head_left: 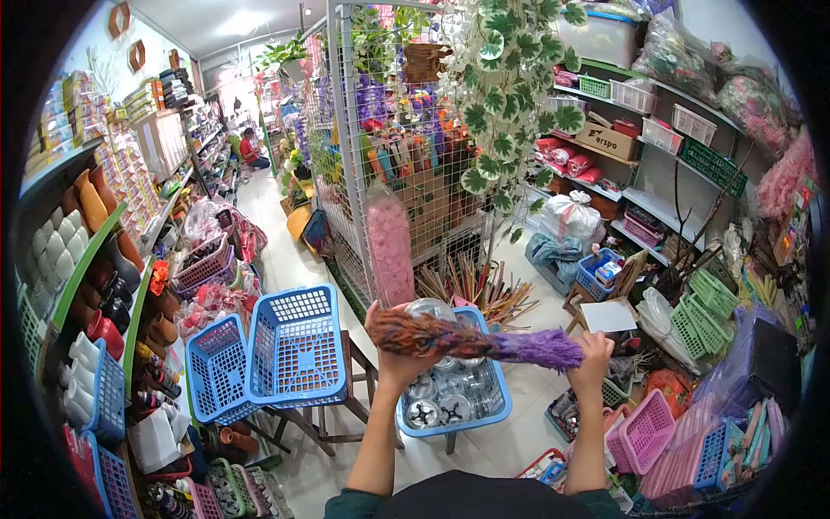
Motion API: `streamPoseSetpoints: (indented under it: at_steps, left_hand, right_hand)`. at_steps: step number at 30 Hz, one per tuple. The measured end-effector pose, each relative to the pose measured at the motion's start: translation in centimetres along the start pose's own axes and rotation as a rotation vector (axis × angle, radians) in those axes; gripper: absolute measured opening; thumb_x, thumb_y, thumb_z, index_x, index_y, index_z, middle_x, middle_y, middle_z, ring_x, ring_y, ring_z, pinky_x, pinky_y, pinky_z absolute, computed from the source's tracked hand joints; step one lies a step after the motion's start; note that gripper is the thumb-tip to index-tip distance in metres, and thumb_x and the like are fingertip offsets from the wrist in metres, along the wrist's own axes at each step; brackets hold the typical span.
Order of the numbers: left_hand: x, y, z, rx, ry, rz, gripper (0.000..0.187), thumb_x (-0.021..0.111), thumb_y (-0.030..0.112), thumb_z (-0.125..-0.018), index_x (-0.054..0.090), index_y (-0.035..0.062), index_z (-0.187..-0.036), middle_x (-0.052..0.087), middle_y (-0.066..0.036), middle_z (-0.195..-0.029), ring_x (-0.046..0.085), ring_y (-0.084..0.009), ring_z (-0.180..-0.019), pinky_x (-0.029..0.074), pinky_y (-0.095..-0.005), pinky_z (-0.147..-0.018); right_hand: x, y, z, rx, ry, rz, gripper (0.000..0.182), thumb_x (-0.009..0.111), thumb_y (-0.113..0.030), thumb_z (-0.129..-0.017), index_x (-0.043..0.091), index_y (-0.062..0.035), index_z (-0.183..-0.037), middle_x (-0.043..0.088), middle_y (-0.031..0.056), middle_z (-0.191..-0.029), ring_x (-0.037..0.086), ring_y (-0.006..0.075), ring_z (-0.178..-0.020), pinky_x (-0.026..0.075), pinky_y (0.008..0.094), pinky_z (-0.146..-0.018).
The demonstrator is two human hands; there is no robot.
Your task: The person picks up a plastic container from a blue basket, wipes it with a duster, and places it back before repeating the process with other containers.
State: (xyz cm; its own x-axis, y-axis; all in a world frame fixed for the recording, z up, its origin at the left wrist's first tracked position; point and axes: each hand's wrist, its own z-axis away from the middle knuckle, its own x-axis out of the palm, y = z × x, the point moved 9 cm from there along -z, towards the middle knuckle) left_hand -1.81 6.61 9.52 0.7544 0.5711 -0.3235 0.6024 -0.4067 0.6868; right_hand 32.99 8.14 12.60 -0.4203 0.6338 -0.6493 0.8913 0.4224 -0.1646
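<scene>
A long bundle of dried-looking stems or grasses (484,344), orange-brown at the left and purple at the right, lies level between my two hands. My left hand (393,353) is closed around its brown end. At the purple end, my right hand (591,356) grips the bundle with bent fingers. Below the bundle is a blue basket (458,424) holding several clear glass or plastic containers (425,412); the bundle and my left hand hide part of it.
Two blue baskets (296,346) rest on wooden stools (347,381) at the left. A wire mesh rack (346,173) stands ahead, with thin sticks (484,290) near its base. Pink baskets (647,430) sit at the right. A person (251,149) is far back in the aisle.
</scene>
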Motion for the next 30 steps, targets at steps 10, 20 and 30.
streamPoseSetpoints:
  at_steps: [10, 20, 30]
  left_hand:
    - [-0.1, 0.3, -0.3, -0.076, 0.105, 0.335, 0.140, 0.095, 0.018, -0.049, -0.006, 0.0072, -0.145, 0.050, -0.015, -0.127, 0.054, -0.0266, -0.116, 0.039, -0.0385, -0.105]
    - [0.4, -0.4, -0.6, -0.038, 0.010, 0.313, 0.137, 0.093, 0.012, -0.050, -0.006, 0.0090, -0.145, 0.051, -0.017, -0.126, 0.052, -0.0269, -0.117, 0.038, -0.0405, -0.107]
    - [0.7, -0.6, 0.8, -0.031, -0.106, 0.012, 0.129, 0.093, 0.018, -0.051, 0.006, 0.0081, -0.145, 0.052, -0.016, -0.126, 0.051, -0.0277, -0.120, 0.037, -0.0389, -0.108]
  right_hand:
    - [2.0, 3.0, 0.7, 0.058, -0.008, 0.035, 0.020, 0.065, -0.022, -0.072, 0.066, -0.0054, -0.083, 0.057, 0.0086, -0.084, 0.050, 0.0301, -0.088, 0.034, 0.0409, -0.080]
    - [4.2, 3.7, 1.3, -0.005, -0.045, -0.028, 0.020, 0.065, -0.020, -0.072, 0.065, -0.0054, -0.085, 0.055, 0.0107, -0.084, 0.049, 0.0329, -0.089, 0.034, 0.0416, -0.081]
    - [7.0, 4.3, 3.8, 0.063, -0.093, -0.044, 0.020, 0.065, -0.017, -0.070, 0.067, -0.0062, -0.088, 0.059, 0.0106, -0.088, 0.049, 0.0337, -0.090, 0.036, 0.0425, -0.081]
